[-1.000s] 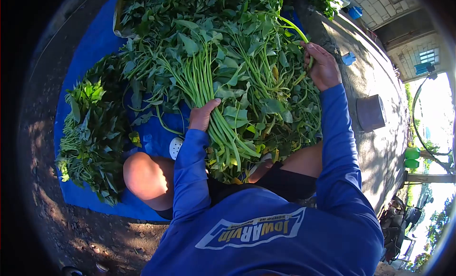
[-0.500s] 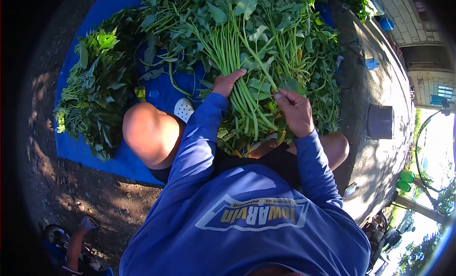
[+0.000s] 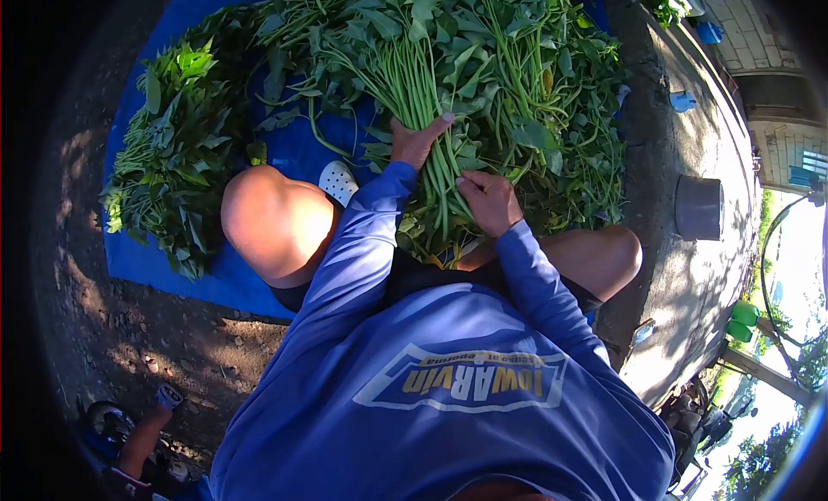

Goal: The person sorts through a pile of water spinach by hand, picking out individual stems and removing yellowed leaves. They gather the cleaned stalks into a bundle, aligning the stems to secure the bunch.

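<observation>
My left hand [image 3: 417, 143] is wrapped round a thick bunch of water spinach [image 3: 414, 83], its thumb across the long green stems. The leafy tops point away from me, and the cut ends hang toward my lap. Close to the right side of the bunch, my right hand [image 3: 490, 201] is closed with thumb and finger pinched on the lower part of a stem. Its curled fingers partly hide that grip. Beyond and to the right lies a large loose heap of water spinach [image 3: 552, 96].
Bundled greens [image 3: 177, 147] lie on the blue tarp [image 3: 250, 272] to the left. A white clog [image 3: 338, 182] is by my bent knee. On the concrete at right stands a grey bucket [image 3: 699, 208]. Another person's arm [image 3: 142, 441] shows at the lower left.
My right hand has moved left and slightly away from me, bringing its single stem from apart to against the bunch. My left hand keeps its grip with little movement.
</observation>
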Tool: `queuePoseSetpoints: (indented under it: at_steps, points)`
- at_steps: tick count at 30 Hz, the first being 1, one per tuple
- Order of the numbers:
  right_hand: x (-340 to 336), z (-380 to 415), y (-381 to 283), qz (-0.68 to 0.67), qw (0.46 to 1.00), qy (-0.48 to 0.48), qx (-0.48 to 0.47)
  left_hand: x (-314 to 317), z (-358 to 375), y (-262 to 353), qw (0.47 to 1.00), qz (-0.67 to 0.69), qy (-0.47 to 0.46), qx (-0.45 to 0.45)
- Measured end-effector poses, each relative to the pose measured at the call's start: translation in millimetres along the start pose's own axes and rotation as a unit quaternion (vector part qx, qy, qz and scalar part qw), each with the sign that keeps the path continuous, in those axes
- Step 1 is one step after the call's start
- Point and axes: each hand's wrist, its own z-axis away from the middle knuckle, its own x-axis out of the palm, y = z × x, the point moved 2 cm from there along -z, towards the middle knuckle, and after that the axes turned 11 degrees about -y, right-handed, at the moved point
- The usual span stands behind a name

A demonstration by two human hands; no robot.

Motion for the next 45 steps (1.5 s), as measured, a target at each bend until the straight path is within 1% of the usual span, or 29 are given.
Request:
queuePoseSetpoints:
  at_steps: [2,3,4,5,7,8,10,13,14,16,17,20,23,24,26,27,28,29,30,32,33,34,35,36,37,39,42,44,45]
  points:
    - [2.2,0.3,-2.8,0.026,0.999,-0.035,-0.022,-5.0,-4.0,-16.6,0.998,-0.050,-0.041,-0.028]
    - [2.9,1.3,-5.9,0.048,0.997,-0.046,-0.036,-9.9,-8.4,-22.8,0.992,0.012,-0.119,-0.040]
    - [2.0,0.3,-10.5,0.069,0.995,-0.056,-0.051,-9.4,-9.8,-19.8,0.991,0.006,-0.122,-0.046]
    - [-10.3,-9.2,-18.7,0.177,0.974,-0.133,-0.047,-10.5,-8.8,-16.7,0.991,0.000,-0.124,-0.051]
    - [-26.0,-33.3,-46.7,0.084,0.991,0.015,-0.107,-10.8,-4.6,-10.0,0.988,0.029,-0.134,-0.064]
    - [-34.0,-45.5,-61.9,0.036,0.986,0.091,-0.134,-4.4,3.1,3.4,0.992,0.017,-0.114,-0.050]
    - [-40.2,-82.8,-97.1,-0.080,0.989,0.035,-0.122,13.5,16.8,37.9,0.997,-0.008,-0.076,-0.019]
    - [-38.5,-149.5,-88.9,0.041,0.978,0.192,-0.066,5.8,7.2,16.9,0.994,-0.014,-0.110,-0.012]
    - [-38.6,-157.5,-85.2,0.039,0.977,0.198,-0.061,2.7,4.6,14.7,0.992,-0.022,-0.123,-0.004]
    - [-40.5,-165.0,-74.0,0.038,0.977,0.205,-0.046,2.0,7.4,19.9,0.995,-0.027,-0.100,0.001]
    - [-45.3,-156.6,-80.0,0.007,0.987,0.159,-0.037,7.1,15.3,38.7,0.994,-0.044,-0.100,-0.007]
    - [-36.3,-168.5,-57.1,-0.160,0.968,0.191,-0.026,7.5,18.2,51.7,0.986,-0.089,-0.136,-0.029]
    - [-38.6,-163.4,-62.2,-0.274,0.947,0.166,0.008,12.4,16.4,65.9,0.975,-0.100,-0.194,-0.037]
    - [-37.6,-169.3,-63.3,-0.278,0.947,0.159,-0.001,14.6,18.6,70.4,0.971,-0.099,-0.214,-0.041]
    - [-36.2,-195.0,-54.6,-0.290,0.946,0.147,-0.005,12.8,9.6,64.5,0.976,-0.087,-0.197,-0.030]
    - [-39.1,-200.8,-56.4,-0.332,0.940,0.069,-0.032,9.4,11.4,54.6,0.978,-0.080,-0.188,-0.037]
    - [-42.8,-193.4,-64.8,-0.375,0.925,-0.011,-0.055,6.5,14.7,59.7,0.978,-0.071,-0.175,-0.084]
    - [-52.2,-172.9,-74.8,-0.387,0.917,-0.035,-0.091,1.2,15.3,67.8,0.977,-0.065,-0.162,-0.124]
    - [-78.5,-163.2,-95.8,-0.389,0.907,-0.058,-0.149,-5.2,8.4,67.0,0.981,-0.043,-0.157,-0.109]
    - [-128.2,-130.6,-112.0,-0.373,0.921,0.010,-0.117,-12.5,-3.2,71.8,0.986,0.000,-0.147,-0.073]
    - [-146.4,-112.0,-103.9,-0.346,0.926,0.021,-0.148,-9.3,1.9,88.6,0.990,0.028,-0.120,-0.074]
    - [-161.0,-92.4,-96.4,-0.322,0.929,0.034,-0.179,-10.0,3.3,98.8,0.988,0.039,-0.128,-0.077]
    - [-169.2,-70.5,-94.1,-0.289,0.940,0.053,-0.173,-12.9,2.7,108.3,0.986,0.050,-0.139,-0.081]
    - [-170.9,-47.4,-93.5,-0.256,0.950,0.074,-0.165,-13.8,2.7,117.5,0.983,0.060,-0.150,-0.086]
    - [-165.4,-24.9,-92.6,-0.215,0.960,0.069,-0.165,-10.4,4.2,128.5,0.983,0.052,-0.162,-0.075]
    - [-153.5,14.6,-93.1,-0.130,0.975,0.061,-0.169,1.3,12.4,152.3,0.974,0.097,-0.181,-0.095]
    - [-131.3,51.6,-93.4,-0.055,0.982,0.084,-0.160,5.5,14.5,159.4,0.964,0.120,-0.209,-0.110]
    - [-114.9,56.0,-88.2,-0.028,0.966,0.077,-0.244,9.5,20.6,165.0,0.965,0.111,-0.211,-0.110]
    - [-106.6,56.3,-84.6,-0.052,0.973,0.033,-0.222,11.8,23.9,166.5,0.964,0.111,-0.212,-0.113]
